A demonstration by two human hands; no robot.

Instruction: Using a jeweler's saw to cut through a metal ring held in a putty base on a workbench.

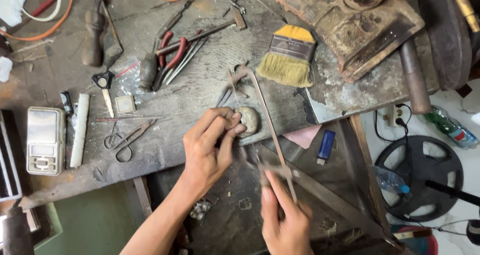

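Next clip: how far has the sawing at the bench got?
Done: the piece is set at the bench edge, and the left hand pins it with its fingers. In hand: the right hand grips the saw, which is blurred, its blade beside the piece. Left: no cut shows and the piece looks whole, so how far through cannot be told. The pliers and brush lie unused.

Bare tabletop just beyond left fingers. Saw frame runs close to their right; stone touching them. Scissors and scale crowd the left. Brush and pliers farther ahead.
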